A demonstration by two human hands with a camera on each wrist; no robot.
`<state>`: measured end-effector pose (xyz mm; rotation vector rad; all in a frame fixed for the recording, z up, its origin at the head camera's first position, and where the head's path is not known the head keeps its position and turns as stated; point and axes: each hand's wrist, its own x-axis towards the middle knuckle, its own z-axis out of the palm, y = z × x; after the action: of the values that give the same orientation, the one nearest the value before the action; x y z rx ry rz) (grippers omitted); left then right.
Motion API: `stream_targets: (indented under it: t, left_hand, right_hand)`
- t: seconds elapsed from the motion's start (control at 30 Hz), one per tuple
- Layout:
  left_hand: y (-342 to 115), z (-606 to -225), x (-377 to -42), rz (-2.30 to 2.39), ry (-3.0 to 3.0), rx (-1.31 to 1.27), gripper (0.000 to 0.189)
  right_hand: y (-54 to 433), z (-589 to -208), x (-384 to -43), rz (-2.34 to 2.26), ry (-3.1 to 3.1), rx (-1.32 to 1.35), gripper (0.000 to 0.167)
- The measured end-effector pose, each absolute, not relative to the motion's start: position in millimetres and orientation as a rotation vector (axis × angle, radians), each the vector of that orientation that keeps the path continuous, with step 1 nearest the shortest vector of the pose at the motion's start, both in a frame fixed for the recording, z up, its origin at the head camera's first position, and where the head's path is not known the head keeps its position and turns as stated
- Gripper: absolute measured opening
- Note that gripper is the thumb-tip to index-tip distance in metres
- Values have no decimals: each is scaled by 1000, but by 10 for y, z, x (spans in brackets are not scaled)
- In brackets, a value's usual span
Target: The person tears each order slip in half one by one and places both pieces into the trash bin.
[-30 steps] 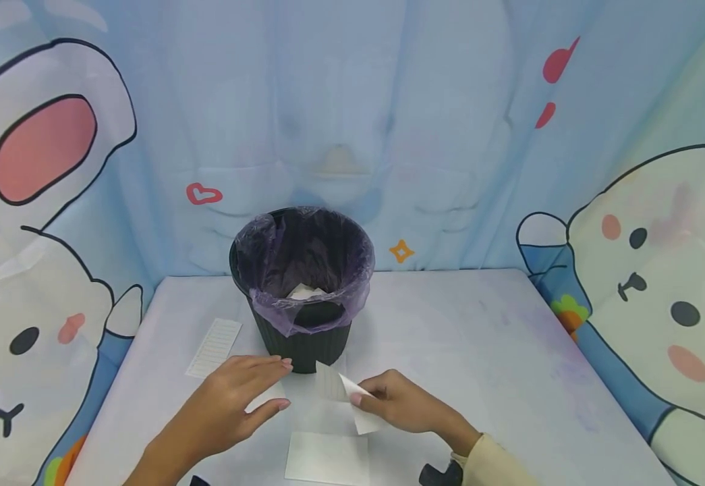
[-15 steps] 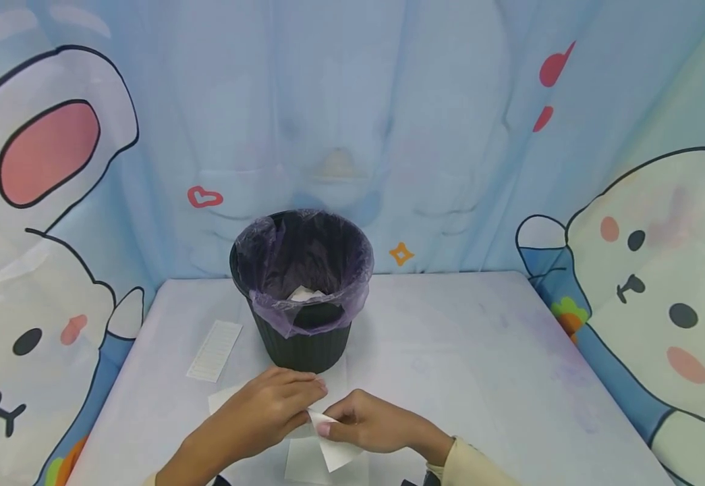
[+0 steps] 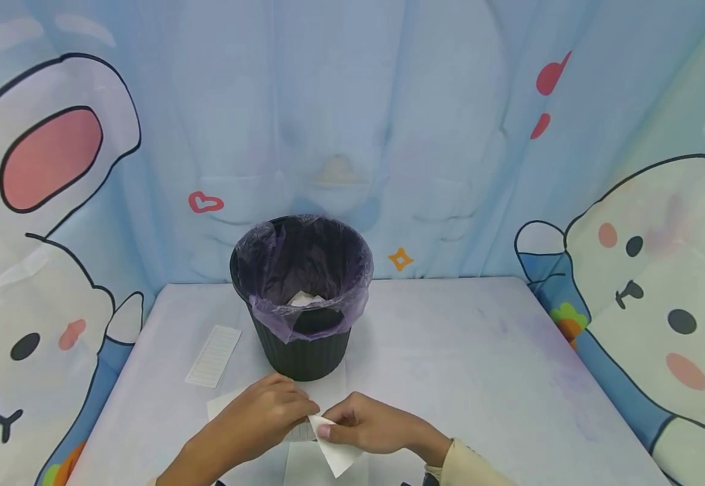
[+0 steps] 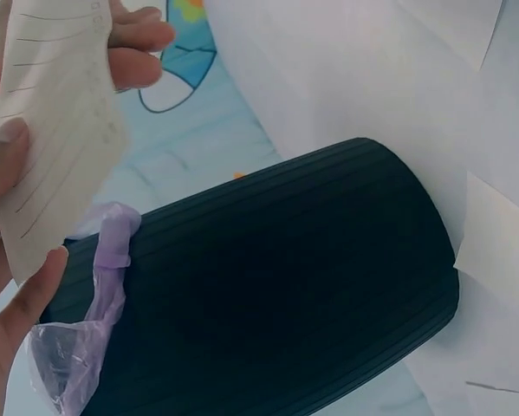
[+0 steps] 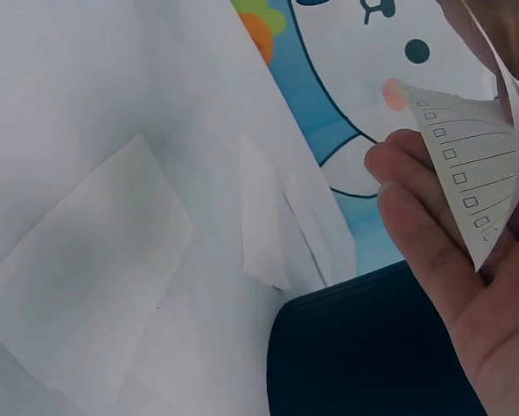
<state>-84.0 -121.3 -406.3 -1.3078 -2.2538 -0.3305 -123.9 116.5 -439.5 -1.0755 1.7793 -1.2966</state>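
Both hands meet over a small sheet of notepaper (image 3: 339, 455) in front of the bin. One face of this notepaper (image 5: 476, 165) carries ruled lines and small checkboxes, and it is bent along its length in the right wrist view. My left hand (image 3: 261, 415) pinches one edge, its thumb lying on the lined face in the left wrist view. My right hand (image 3: 379, 426) pinches the other side between thumb and fingers, with a pale corner hanging below. Beneath the hands lies a blank white sheet (image 3: 322, 467), partly covered by them.
A black bin (image 3: 303, 354) with a purple plastic liner (image 3: 358, 297) stands just beyond the hands, white paper pieces (image 3: 303, 299) inside. A lined slip (image 3: 214, 356) lies to its left. Another white sheet (image 3: 221, 403) sticks out behind the left wrist. A cartoon curtain (image 3: 437, 135) hangs behind.
My left hand, first open and apart, has come right and taken hold of the notepaper. My right hand has brought the notepaper left and slightly nearer. The bin stays put.
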Motion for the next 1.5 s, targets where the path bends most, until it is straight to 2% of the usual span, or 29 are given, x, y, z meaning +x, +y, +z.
stream_targets:
  t: [0.37, 0.57, 0.87, 0.97, 1.17, 1.33, 1.5]
  left_hand:
    - [-1242, -3971, -836, -294, -2437, -1244, 11]
    - [-1243, -3927, -833, -287, -2547, -1172, 11]
    - [-1200, -3898, -848, -291, -2670, -1047, 8]
    - [-1190, -3892, -850, -307, -2684, -1026, 5]
    - [-1179, -3903, -869, -335, -2673, -1028, 7]
    - [-1200, -3910, -884, -366, -2679, -1041, 6]
    - [-1220, -3950, -871, -433, -2705, -1067, 3]
  right_hand:
    - [1321, -4227, -1348, -1286, 2050, -1141, 44]
    - [1352, -4059, -1307, -1213, 2456, -1133, 39]
    - [1117, -4046, -1073, -787, 2840, -1551, 57]
    - [1035, -4088, -1034, -660, 2884, -1576, 50]
    - [959, -4122, -1065, -536, 2971, -1651, 26]
    - [954, -4130, -1119, -546, 2969, -1643, 24]
    - [946, -4187, -1141, -767, 2799, -1545, 27]
